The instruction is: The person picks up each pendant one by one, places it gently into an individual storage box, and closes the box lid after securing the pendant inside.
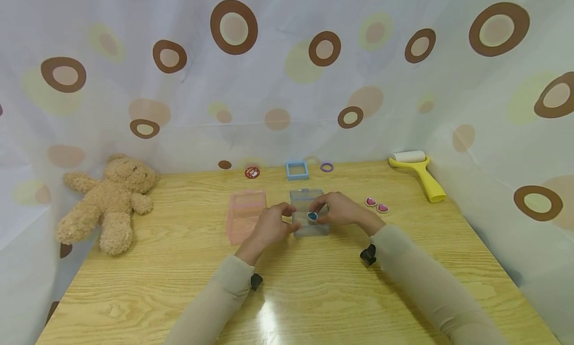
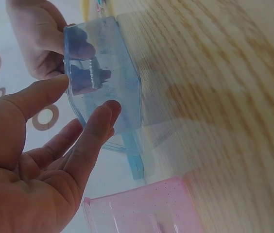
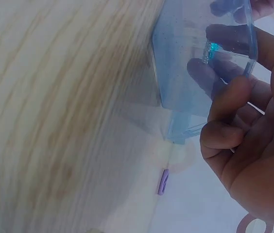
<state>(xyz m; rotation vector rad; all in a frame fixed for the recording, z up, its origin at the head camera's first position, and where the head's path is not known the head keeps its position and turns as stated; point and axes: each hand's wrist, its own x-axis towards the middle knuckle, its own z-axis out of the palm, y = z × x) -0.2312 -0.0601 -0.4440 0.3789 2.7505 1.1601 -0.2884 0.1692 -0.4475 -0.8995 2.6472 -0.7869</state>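
Note:
My right hand [image 1: 343, 209] pinches a small blue heart-shaped gem piece [image 1: 312, 216] with a sparkly pale edge. It holds the gem inside the see-through blue box [image 1: 312, 231], where the fingertips show through the wall in the right wrist view. At the box's left side is my left hand [image 1: 272, 225], fingers and thumb spread apart. The left wrist view has that thumb at the rim and a fingertip against the outer wall. To the left stands a see-through pink box [image 1: 242, 230], its lid laid back.
A teddy bear [image 1: 114, 203] sits at the left. Along the back lie a red round badge [image 1: 252, 172], a light blue square frame [image 1: 297, 177] and a purple ring [image 1: 327, 171]. Two pink heart pieces [image 1: 382, 208] and a yellow-handled lint roller [image 1: 430, 183] are at the right.

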